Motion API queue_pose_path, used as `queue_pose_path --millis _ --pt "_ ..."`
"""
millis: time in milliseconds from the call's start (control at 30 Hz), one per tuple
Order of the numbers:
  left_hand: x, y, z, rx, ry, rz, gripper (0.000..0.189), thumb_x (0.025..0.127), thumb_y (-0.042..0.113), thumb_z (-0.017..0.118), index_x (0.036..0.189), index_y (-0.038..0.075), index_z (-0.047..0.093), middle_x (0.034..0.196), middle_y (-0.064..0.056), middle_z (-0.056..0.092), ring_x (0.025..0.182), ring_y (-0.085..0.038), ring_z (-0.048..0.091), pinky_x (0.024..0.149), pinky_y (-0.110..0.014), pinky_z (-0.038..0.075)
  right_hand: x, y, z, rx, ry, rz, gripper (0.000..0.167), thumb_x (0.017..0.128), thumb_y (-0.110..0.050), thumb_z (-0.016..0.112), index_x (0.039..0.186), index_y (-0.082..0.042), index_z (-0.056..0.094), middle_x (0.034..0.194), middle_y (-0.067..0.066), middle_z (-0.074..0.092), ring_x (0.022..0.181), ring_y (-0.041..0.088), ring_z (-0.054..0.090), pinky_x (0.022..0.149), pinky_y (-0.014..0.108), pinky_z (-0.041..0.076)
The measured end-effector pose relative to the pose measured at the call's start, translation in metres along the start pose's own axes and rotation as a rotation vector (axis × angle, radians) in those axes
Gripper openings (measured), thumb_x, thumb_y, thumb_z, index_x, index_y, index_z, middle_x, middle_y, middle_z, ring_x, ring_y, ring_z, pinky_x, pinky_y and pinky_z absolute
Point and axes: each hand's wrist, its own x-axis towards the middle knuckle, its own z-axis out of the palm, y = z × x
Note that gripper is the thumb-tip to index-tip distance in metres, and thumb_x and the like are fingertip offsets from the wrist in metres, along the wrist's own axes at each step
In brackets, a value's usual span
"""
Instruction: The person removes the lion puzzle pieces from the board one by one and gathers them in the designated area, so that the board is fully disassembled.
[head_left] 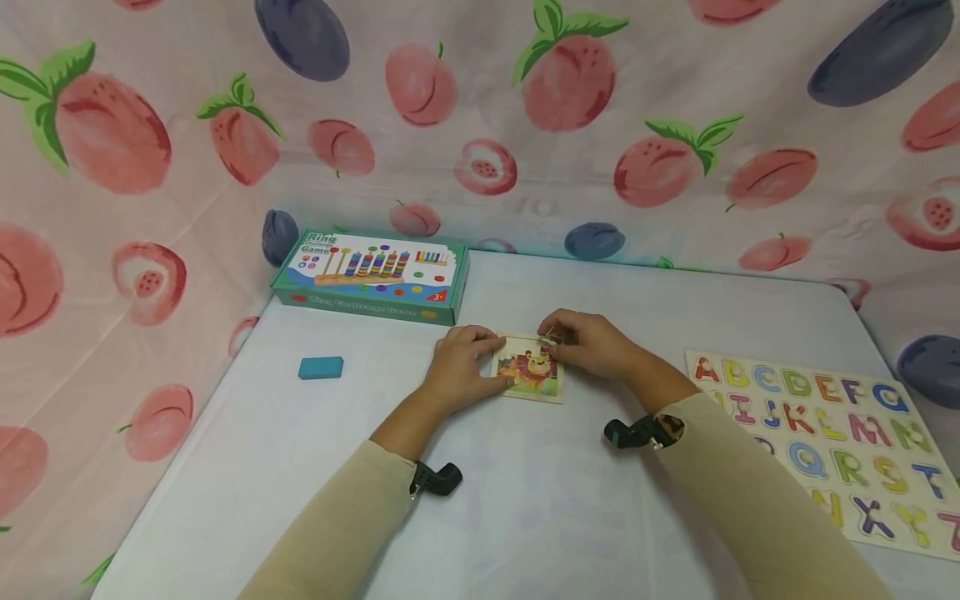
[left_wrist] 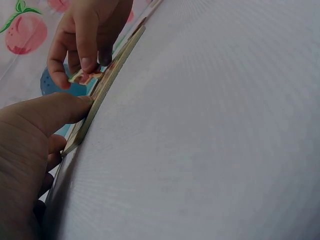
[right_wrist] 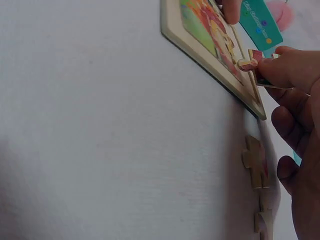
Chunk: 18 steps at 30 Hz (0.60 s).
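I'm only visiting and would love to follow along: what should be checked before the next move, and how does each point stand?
1. Puzzle board steadied: ok; the left fingers hold its left side.
2. Piece gripped: ok; the right fingers pinch a puzzle piece.
3. That piece lying in place: not ok; it is held between the fingers.
4. It suits the spot: cannot tell; the fingers partly hide that corner.
5. Other pieces all in: not ok; loose pieces lie on the table.
6. Blue block out of the way: ok; it lies apart, to the left.
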Motion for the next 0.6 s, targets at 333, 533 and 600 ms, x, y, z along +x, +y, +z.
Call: queue_pose_path --millis 333,533,600 --pt "-0.001 0.001 0.001 0.0 -0.009 -0.003 0.068 0.085 0.045 0.09 0.144 0.016 0.07 0.14 -0.001 0.061 0.137 -0.023 0.047 0.111 -0.046 0.039 -0.008 0.005 -0.013 0.054 0.022 0.043 0.026 0.1 -0.009 0.074 0.126 -0.013 0.07 0.115 0.007 0.069 0.107 0.027 0.06 0.093 0.045 0.05" --pt "-0.001 0.0 0.001 0.004 -0.001 0.004 0.068 0.085 0.044 0.091 0.144 0.016 0.07 0.14 -0.001 0.061 0.136 -0.023 0.047 0.11 -0.045 0.039 -0.016 0.013 -0.024 0.071 0.016 0.067 0.026 0.1 -0.011 0.074 0.126 -0.014 0.07 0.114 0.009 0.066 0.104 0.029 0.056 0.072 0.039 0.052" --pt "-0.001 0.0 0.001 0.006 0.003 0.008 0.069 0.085 0.044 0.091 0.144 0.015 0.07 0.14 -0.002 0.061 0.136 -0.023 0.047 0.11 -0.046 0.039 -0.02 0.015 -0.027 0.082 0.019 0.072 0.026 0.1 -0.012 0.074 0.126 -0.014 0.07 0.113 0.009 0.065 0.103 0.028 0.056 0.07 0.038 0.052"
